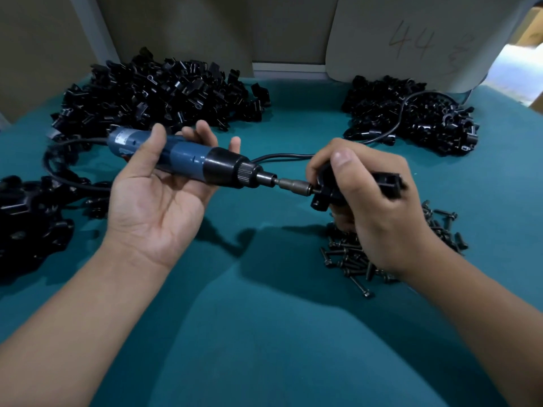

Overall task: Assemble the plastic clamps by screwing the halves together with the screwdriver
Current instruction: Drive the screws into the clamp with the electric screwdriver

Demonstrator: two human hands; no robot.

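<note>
Overhead, label by label, all placed against the screwdriver:

Screwdriver: blue electric body with a black collar and a metal bit holder, lying nearly level above the surface, tip pointing to the person's right.

Left hand: palm up under the screwdriver body, fingers bent loosely round its far side, thumb on the near top; it cradles the tool without closing tight.

Right hand: at the screwdriver's tip, fingers and thumb curled firmly round the clamp.

Clamp: black plastic, with a round ring part and a blocky end that sticks out beyond the knuckles; the bit meets its side lug. Whether the halves sit flush is hidden by the fingers.

Cord: black, running from behind the screwdriver's tip toward the right pile, and looping from the tool's rear end.

Containers: a pale bin marked "44" stands far beyond the tip; its contents cannot be seen.

Left pile: black clamp parts heaped beyond the screwdriver body.

Right pile: smaller black heap beyond the tip.

Near-left heap: black pieces behind the tool's rear.

Screws: dark, loose, scattered below the tip, under the right hand.

Surface: teal cloth.
</note>
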